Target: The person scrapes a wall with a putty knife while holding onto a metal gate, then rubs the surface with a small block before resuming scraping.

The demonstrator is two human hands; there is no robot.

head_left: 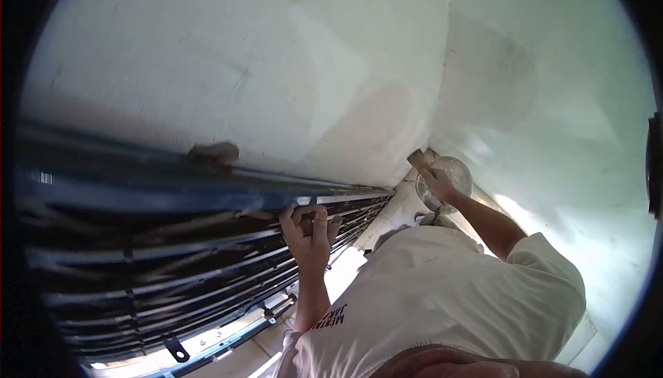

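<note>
My right hand (439, 185) is closed around a small, flat, grey-brown rectangular piece (417, 159). It holds the piece low in the corner where two pale walls meet, above a round, dusty bucket (457, 171). To the left, my left hand (308, 236) is raised against a dark slatted frame (173, 260), just under its blue top rail (152, 195). Its fingers are bent and look dusty. Something brownish shows between them, but I cannot make out what it is.
The left wall (276, 67) and right wall (552, 102) carry darker, damp-looking patches. A brown lump (215, 153) sits by the top rail. Pale floor tiles (397, 209) show between frame and bucket. Light falls through beneath the frame.
</note>
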